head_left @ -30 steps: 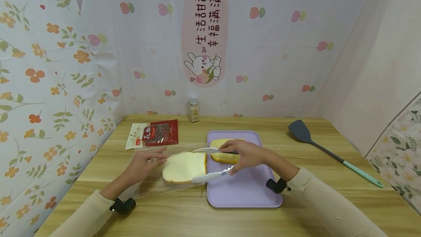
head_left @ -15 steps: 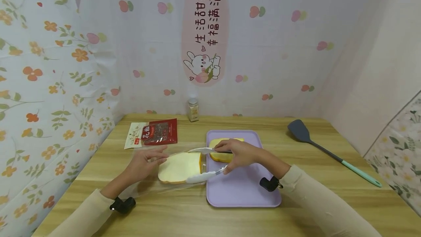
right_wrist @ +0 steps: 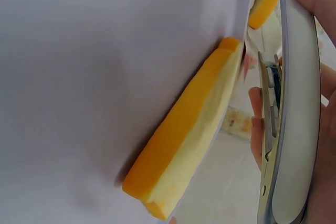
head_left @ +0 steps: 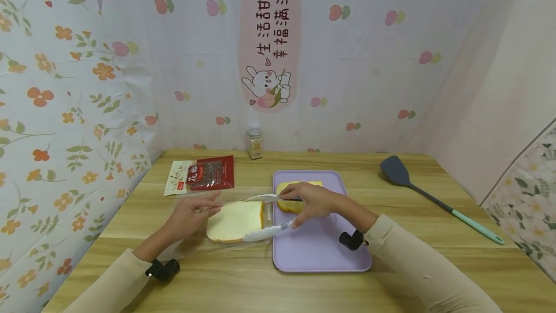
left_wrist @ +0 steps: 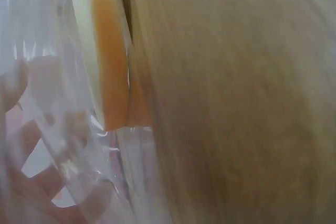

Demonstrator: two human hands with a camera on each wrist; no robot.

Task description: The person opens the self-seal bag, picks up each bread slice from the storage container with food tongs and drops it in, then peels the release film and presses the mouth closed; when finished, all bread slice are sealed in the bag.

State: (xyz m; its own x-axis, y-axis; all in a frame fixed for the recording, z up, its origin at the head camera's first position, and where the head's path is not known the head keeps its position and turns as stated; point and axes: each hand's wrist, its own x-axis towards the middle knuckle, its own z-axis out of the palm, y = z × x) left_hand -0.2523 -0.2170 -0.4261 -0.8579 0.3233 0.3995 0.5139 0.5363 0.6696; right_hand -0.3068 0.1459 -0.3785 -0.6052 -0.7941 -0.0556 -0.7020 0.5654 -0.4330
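A slice of bread (head_left: 236, 221), pale with a golden crust, lies inside a clear plastic bag (head_left: 267, 216) left of the purple tray (head_left: 321, 250). My left hand (head_left: 191, 214) pinches the bag's upper edge; in the left wrist view its fingers show blurred behind the film (left_wrist: 58, 103). My right hand (head_left: 314, 202) grips kitchen tongs (head_left: 265, 232) over the tray's left edge. The tongs' white tips are spread, reaching into the bag along the slice's far and near sides. Another bread slice (right_wrist: 178, 135) lies on the tray, partly hidden by the right hand in the head view.
A red-and-white spice packet (head_left: 210, 174) lies behind the left hand. At the back stands a small seasoning jar (head_left: 255, 145). A spatula (head_left: 430, 197) with a mint handle lies at right. Curtains stand behind and on both sides of the table (head_left: 243, 284).
The right hand with the tongs has moved left, and the bread slice has slid left, deeper into the bag. The left hand has stayed nearly still.
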